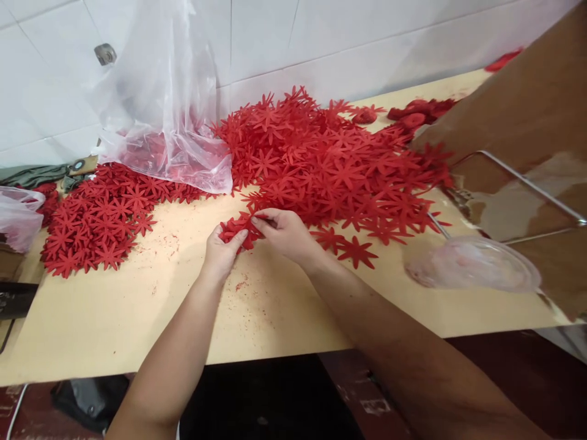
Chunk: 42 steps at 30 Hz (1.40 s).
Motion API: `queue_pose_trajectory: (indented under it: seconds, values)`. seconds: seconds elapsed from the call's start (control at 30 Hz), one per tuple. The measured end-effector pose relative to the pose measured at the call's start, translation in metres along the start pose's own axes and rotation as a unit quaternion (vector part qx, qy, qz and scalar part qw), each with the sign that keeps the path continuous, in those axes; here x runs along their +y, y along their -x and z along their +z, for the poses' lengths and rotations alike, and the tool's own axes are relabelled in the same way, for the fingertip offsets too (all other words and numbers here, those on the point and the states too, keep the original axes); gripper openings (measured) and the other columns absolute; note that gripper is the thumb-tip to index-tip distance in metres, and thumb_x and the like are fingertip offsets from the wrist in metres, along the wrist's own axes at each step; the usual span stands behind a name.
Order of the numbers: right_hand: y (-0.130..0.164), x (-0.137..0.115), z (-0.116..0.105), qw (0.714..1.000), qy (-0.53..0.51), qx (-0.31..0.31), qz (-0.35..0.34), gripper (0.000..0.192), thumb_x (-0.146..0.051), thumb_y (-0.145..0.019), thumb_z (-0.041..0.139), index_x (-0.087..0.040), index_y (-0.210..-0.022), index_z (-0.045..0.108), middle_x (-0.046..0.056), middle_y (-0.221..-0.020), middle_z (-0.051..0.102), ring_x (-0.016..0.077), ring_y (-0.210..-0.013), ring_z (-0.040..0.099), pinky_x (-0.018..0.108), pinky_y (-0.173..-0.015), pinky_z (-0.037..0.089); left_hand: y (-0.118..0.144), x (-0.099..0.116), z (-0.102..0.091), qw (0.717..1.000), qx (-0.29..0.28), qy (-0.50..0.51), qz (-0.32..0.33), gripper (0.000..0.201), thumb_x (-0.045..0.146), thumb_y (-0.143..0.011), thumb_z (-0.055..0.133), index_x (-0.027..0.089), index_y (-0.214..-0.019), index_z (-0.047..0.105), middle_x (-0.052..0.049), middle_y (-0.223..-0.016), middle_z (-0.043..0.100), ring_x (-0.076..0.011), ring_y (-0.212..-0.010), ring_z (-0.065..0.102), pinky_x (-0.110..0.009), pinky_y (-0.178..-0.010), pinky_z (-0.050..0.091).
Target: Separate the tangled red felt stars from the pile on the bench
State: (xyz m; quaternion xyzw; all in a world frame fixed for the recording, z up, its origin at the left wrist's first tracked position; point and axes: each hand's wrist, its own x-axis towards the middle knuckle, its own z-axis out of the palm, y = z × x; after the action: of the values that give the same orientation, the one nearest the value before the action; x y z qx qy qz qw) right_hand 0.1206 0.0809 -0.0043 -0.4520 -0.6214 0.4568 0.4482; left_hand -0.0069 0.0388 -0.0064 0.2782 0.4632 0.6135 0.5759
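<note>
Two hands meet over the table (pixel 137 318): the left hand (pixel 221 250) and right hand (pixel 287 232) pinch a small stack of red flower cutouts (pixel 235 229) together, just before the large red pile (pixel 330 159).

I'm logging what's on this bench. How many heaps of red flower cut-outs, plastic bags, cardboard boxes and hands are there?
Heaps of red flower cut-outs: 2 (large heap, small heap)
Clear plastic bags: 2 (big bag, small bag)
Cardboard box: 1
Hands: 2 (left hand, right hand), both gripping a bunch of cut-outs
Total: 7
</note>
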Motion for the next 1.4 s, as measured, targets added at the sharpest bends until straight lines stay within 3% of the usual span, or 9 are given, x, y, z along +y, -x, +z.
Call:
queue_pose_trajectory:
  seconds: [0.43,0.53,0.67,0.73,0.9,1.1,1.23,1.3,1.4]
  values:
    - [-0.007,0.001,-0.005,0.995,-0.039,0.084,-0.038,0.024,-0.043,-0.077,0.062,-0.021,-0.073,0.053,-0.003,-0.058,0.053,0.0116,-0.052,0.052,0.029,-0.053,0.045,0.000,0.004,-0.001,0.999,0.030,-0.009,0.022,0.047,0.037,-0.046,0.086,0.016,-0.072,0.053,0.007,-0.058,0.058,-0.0044,-0.049,0.051,-0.019,-0.052,0.041]
    - [-0.024,0.007,-0.030,0.988,-0.003,0.139,-0.063,0.022,-0.042,-0.079,0.060,-0.022,-0.086,0.058,0.003,-0.073,0.062,0.0179,-0.067,0.062,0.036,-0.063,0.051,-0.004,0.002,-0.002,0.999,0.042,-0.004,0.024,0.047,0.036,-0.045,0.086,0.016,-0.072,0.053,0.006,-0.059,0.059,-0.0056,-0.050,0.053,-0.020,-0.049,0.039]
    - [-0.031,0.004,-0.049,0.968,0.126,0.192,-0.106,0.054,-0.045,-0.069,0.070,-0.019,-0.115,0.058,0.016,-0.117,0.060,0.0286,-0.106,0.059,0.048,-0.088,0.049,-0.004,0.002,-0.001,0.999,0.040,-0.011,0.020,0.047,0.034,-0.045,0.086,0.016,-0.075,0.054,0.007,-0.060,0.059,-0.0050,-0.049,0.052,-0.019,-0.048,0.037]
    - [-0.024,-0.001,-0.040,0.974,0.143,0.141,-0.104,0.051,-0.047,-0.067,0.070,-0.017,-0.108,0.063,0.016,-0.116,0.061,0.0289,-0.107,0.058,0.046,-0.089,0.048,-0.003,0.002,0.000,0.999,0.033,-0.017,0.020,0.046,0.035,-0.046,0.086,0.016,-0.074,0.054,0.007,-0.059,0.058,-0.0047,-0.049,0.051,-0.019,-0.049,0.038]
    - [-0.005,-0.008,0.007,0.995,0.065,-0.064,-0.029,0.023,-0.039,-0.075,0.060,-0.018,-0.069,0.060,0.000,-0.061,0.058,0.0125,-0.056,0.051,0.029,-0.056,0.043,-0.002,0.002,-0.003,1.000,0.025,-0.013,0.011,0.048,0.039,-0.047,0.085,0.016,-0.078,0.056,0.004,-0.064,0.064,-0.0073,-0.053,0.056,-0.021,-0.053,0.041]
    - [-0.021,0.001,-0.013,0.986,0.116,0.102,-0.069,0.009,-0.026,-0.078,0.052,-0.019,-0.073,0.056,0.003,-0.068,0.057,0.0153,-0.063,0.053,0.033,-0.066,0.046,-0.005,-0.001,-0.006,0.999,0.033,0.007,0.004,0.042,0.035,-0.052,0.083,0.015,-0.080,0.058,0.001,-0.065,0.068,-0.0120,-0.059,0.063,-0.025,-0.061,0.046]
    - [-0.029,0.004,-0.039,0.934,0.253,0.221,-0.121,0.032,-0.032,-0.076,0.061,-0.017,-0.104,0.061,0.017,-0.109,0.060,0.0309,-0.108,0.054,0.051,-0.095,0.042,-0.006,-0.001,-0.006,0.999,0.023,0.018,-0.016,0.038,0.032,-0.055,0.082,0.015,-0.080,0.061,-0.002,-0.070,0.070,-0.0140,-0.062,0.066,-0.027,-0.062,0.049]
    - [-0.023,0.000,-0.034,0.933,0.275,0.187,-0.139,0.044,-0.037,-0.073,0.067,-0.016,-0.111,0.060,0.019,-0.119,0.058,0.0343,-0.117,0.049,0.054,-0.100,0.038,-0.005,0.000,-0.005,0.999,0.018,0.016,-0.026,0.033,0.030,-0.059,0.080,0.015,-0.082,0.062,-0.003,-0.072,0.071,-0.0141,-0.063,0.066,-0.027,-0.062,0.049]
    - [-0.008,-0.009,-0.008,0.975,0.193,0.003,-0.106,0.033,-0.036,-0.074,0.066,-0.018,-0.102,0.064,0.012,-0.101,0.066,0.0264,-0.093,0.062,0.044,-0.084,0.050,-0.004,0.003,-0.005,0.999,0.023,0.026,-0.036,0.025,0.028,-0.065,0.075,0.015,-0.083,0.063,-0.003,-0.076,0.072,-0.0133,-0.064,0.065,-0.027,-0.064,0.051]
